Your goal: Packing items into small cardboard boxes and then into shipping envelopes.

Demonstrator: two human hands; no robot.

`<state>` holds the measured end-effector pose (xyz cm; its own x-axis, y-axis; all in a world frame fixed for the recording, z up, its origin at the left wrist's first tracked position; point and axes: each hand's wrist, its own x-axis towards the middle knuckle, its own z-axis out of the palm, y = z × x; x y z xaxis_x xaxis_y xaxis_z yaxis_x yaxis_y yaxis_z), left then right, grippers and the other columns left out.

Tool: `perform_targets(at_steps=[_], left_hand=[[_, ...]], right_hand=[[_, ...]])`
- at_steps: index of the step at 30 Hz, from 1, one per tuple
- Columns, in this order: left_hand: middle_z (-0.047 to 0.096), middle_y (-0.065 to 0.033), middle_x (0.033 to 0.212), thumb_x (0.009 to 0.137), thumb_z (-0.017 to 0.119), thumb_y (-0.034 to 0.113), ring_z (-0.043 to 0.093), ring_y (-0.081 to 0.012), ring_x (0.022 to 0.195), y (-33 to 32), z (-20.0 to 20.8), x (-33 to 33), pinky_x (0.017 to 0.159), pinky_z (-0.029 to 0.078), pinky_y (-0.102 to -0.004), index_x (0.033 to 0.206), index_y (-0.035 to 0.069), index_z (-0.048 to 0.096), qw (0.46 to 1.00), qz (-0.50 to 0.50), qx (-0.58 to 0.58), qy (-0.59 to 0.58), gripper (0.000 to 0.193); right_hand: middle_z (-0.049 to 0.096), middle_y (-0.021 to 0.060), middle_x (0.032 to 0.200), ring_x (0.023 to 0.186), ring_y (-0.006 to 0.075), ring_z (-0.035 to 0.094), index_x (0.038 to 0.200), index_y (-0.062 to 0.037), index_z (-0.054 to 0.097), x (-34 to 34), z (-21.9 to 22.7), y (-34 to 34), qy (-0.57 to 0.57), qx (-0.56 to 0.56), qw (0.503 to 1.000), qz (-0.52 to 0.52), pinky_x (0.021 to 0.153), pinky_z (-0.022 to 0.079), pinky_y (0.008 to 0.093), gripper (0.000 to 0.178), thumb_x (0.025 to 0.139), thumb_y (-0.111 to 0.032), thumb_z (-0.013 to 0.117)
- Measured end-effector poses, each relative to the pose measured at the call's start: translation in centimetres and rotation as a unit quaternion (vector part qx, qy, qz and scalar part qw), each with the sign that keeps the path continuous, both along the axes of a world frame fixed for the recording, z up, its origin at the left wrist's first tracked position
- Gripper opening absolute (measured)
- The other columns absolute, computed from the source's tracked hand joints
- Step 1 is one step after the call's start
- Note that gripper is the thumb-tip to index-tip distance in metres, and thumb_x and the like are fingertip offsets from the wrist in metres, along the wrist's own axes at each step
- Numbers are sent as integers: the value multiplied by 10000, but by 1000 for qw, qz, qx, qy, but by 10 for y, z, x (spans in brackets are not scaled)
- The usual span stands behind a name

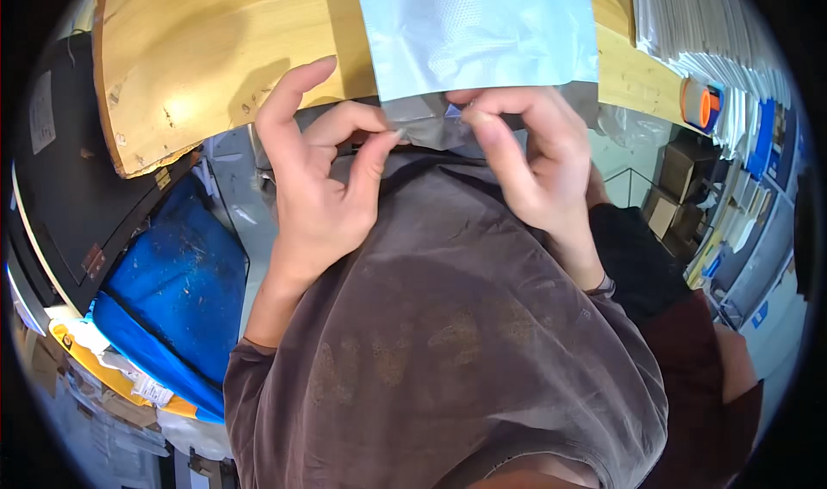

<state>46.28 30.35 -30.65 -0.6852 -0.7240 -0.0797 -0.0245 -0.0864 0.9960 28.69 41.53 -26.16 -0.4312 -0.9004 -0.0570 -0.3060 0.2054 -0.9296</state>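
A silvery-white bag (482, 32) with a textured surface lies on the wooden table and reaches over its near edge. Below its straight edge shows a grey, see-through plastic part (431, 127), seemingly of the same bag. My left hand (323, 161) pinches this grey part between thumb and index finger, its other fingers raised. On the other side my right hand (534, 144) is closed, thumb against index finger, at the bag's near edge. A small purple-blue spot shows beside those fingertips, too small to name.
A stack of white flat bags or sheets (715, 15) stands at the far right, near an orange roll (705, 107). Left of me are a blue cloth-like cover (177, 274) and a black panel (69, 144). Another person's dark red clothing (698, 394) is close on my right.
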Motion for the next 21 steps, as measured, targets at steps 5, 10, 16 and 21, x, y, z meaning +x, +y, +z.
perform_targets(at_steps=[5,10,16,21], left_hand=[[623,-100,879,917,589,-149,625,-184,783,-11,3,25,805,543,-281,1493,30,257,992,-12,115,-42,688],[626,-93,914,875,645,-128,608,-174,756,-36,10,54,765,530,-275,1382,23,476,991,-75,-54,-94,555],[653,-68,1304,842,727,87,539,-327,1265,-78,17,3,1077,413,-389,1284,154,680,797,-40,-579,-169,449],[596,8,1450,858,662,163,478,-264,1379,-110,30,-41,1147,354,-404,1279,187,703,691,-175,-684,-155,424]], right_hand=[[652,117,882,659,164,588,989,-65,512,-88,-7,59,-466,-305,830,-18,643,520,274,74,1014,-35,448],[615,41,858,607,82,450,1047,-54,566,-168,-2,117,-184,-227,925,-242,573,404,201,43,1017,-77,546],[701,54,1117,749,128,452,1188,-77,725,-122,-23,44,433,-104,895,-29,645,412,250,446,757,-70,840],[729,101,1158,798,159,489,1038,-81,788,-123,-21,11,491,-140,847,146,706,420,234,285,754,-86,785]])
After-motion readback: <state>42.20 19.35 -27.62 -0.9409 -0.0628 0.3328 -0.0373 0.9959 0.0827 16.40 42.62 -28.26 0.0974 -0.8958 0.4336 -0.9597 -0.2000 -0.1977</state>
